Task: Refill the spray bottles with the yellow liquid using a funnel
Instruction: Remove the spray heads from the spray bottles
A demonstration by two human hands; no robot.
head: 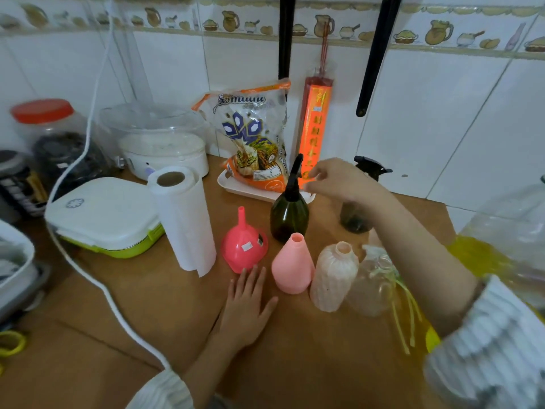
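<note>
Left hand flat on the table, palm down, fingers straight and spread, gripping nothing. Fingertips sit just short of the funnel rim; can't tell if they touch it. Funnel is pink, upside down, spout pointing up.

Right hand is raised over the table, reaching toward the black trigger head of the dark bottle. Fingers loosely curled, tips close to the head, no clear contact (slight blur, so can't tell grip from near-miss).

Second dark bottle with trigger stands behind the right forearm, partly hidden. Front row, all uncapped: pink bottle, ribbed pale bottle, clear bottle, touching side by side. Yellow liquid sits in a big clear jug at the right edge.

Paper roll stands left of the funnel.
</note>
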